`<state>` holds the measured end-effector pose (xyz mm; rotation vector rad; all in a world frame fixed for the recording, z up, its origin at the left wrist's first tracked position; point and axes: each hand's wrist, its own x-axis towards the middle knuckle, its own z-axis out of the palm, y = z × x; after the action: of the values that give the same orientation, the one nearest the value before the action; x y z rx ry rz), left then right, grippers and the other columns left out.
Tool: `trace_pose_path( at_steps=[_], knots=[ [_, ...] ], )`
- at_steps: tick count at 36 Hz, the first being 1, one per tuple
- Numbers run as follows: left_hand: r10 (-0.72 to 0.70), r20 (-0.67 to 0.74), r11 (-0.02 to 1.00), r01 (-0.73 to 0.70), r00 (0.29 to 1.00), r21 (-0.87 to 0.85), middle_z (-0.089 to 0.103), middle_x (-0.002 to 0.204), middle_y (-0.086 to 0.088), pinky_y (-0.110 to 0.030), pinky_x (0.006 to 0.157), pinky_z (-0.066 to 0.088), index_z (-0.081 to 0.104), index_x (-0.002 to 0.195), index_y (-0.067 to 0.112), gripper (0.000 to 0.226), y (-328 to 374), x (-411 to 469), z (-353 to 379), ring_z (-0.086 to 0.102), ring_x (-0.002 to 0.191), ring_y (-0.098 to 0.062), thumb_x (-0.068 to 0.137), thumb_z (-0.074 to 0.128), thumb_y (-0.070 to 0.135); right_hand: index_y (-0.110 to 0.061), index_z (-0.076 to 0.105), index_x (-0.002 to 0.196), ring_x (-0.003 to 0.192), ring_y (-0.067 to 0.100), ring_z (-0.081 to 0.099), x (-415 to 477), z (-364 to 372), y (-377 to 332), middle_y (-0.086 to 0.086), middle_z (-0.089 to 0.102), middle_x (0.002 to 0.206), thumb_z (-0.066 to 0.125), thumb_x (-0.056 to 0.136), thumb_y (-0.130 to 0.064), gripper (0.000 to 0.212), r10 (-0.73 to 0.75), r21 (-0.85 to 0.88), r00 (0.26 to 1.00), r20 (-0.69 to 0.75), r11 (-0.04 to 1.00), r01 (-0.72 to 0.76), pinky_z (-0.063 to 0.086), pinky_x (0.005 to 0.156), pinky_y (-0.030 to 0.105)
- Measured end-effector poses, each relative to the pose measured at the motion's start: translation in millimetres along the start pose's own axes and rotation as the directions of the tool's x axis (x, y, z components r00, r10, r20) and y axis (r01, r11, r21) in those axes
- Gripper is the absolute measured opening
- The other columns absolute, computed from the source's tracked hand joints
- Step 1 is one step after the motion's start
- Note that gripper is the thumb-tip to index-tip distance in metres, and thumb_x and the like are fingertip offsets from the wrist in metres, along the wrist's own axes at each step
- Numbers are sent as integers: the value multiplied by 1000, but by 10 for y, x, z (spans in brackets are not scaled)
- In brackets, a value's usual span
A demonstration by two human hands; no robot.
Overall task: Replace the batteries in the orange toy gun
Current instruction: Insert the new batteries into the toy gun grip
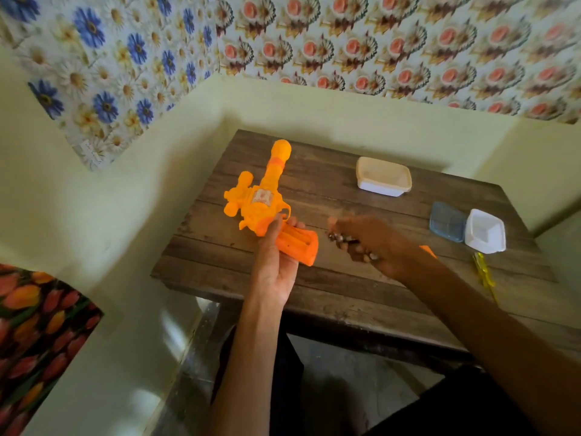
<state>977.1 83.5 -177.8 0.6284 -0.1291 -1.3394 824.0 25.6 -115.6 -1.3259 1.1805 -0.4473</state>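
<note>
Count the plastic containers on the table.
2: a lidded container at the table's far side; an open white container near the right edge, its blue lid beside it.

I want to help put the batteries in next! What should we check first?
1. Gun steady: the left hand grips the orange toy gun: ok.
2. The battery slot in the grip is open: ok.
3. Slot emptied: cannot tell, blurred.
4. Fresh batteries ready: the right hand grips small items, too blurred to name: cannot tell.
5. The orange piece, maybe the cover, lies by the right wrist: ok.
6. The yellow screwdriver lies on the table: ok.
</note>
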Motion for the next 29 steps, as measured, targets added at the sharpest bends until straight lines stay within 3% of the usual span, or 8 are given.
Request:
trace_pose_path(
  at_steps=[5,9,13,16,19,21,24,29],
  knots=[
    [45,-2,997,-45,999,64,65,85,-3,-35,79,55,59,112,16,16,-92,40,-17,66,81,-18,97,56,19,-9,52,93,35,2,37,108,-148,212,4,52,67,51,98,-28,20,216,544,967,136,799,-255,26,27,8],
    [51,-31,996,-48,998,76,66,86,-4,-31,73,57,58,114,15,17,-169,54,-9,67,80,-16,97,56,18,-7,53,93,38,2,40,154,-127,296,6,58,71,47,98,-20,15,194,663,951,240,683,-306,28,27,8],
    [63,-57,991,-56,996,119,67,87,-3,-41,86,55,58,120,14,23,-246,69,27,69,80,-15,98,57,18,-6,54,96,39,2,40,168,-112,265,4,58,71,42,101,-15,16,175,645,950,259,701,-305,27,27,8],
    [66,-67,986,-55,996,157,67,85,-2,-37,80,57,59,116,16,19,-292,84,35,68,78,-13,98,56,18,-6,52,91,35,3,37,107,-99,175,-2,57,57,46,100,-25,23,164,482,966,200,842,-243,28,28,9],
    [61,-73,985,-49,995,163,67,82,-1,-36,77,56,60,111,17,14,-289,78,64,67,76,-13,98,56,17,-9,57,87,38,3,37,69,-104,78,-2,58,62,53,97,-35,28,40,149,996,80,988,-52,28,31,12],
    [61,-71,985,-48,996,168,67,83,-2,-40,79,56,60,116,16,19,-293,80,65,67,77,-14,98,56,18,-10,60,87,39,4,38,83,-83,19,2,62,64,57,94,-36,28,-89,-114,996,28,989,92,28,34,16],
    [58,-73,985,-45,996,167,68,91,-5,-49,87,54,57,126,15,30,-311,82,69,66,91,-20,97,57,22,-11,68,89,39,1,49,158,-11,-49,3,67,68,67,88,-32,20,-314,-456,949,-27,849,268,34,39,12],
    [38,-103,990,-23,994,139,70,94,-7,-33,60,57,55,132,15,37,-263,52,88,69,77,-13,96,60,25,-11,71,97,77,10,61,241,104,-107,2,72,90,67,89,-15,10,-550,-754,794,261,397,523,47,70,27]
  ],
)
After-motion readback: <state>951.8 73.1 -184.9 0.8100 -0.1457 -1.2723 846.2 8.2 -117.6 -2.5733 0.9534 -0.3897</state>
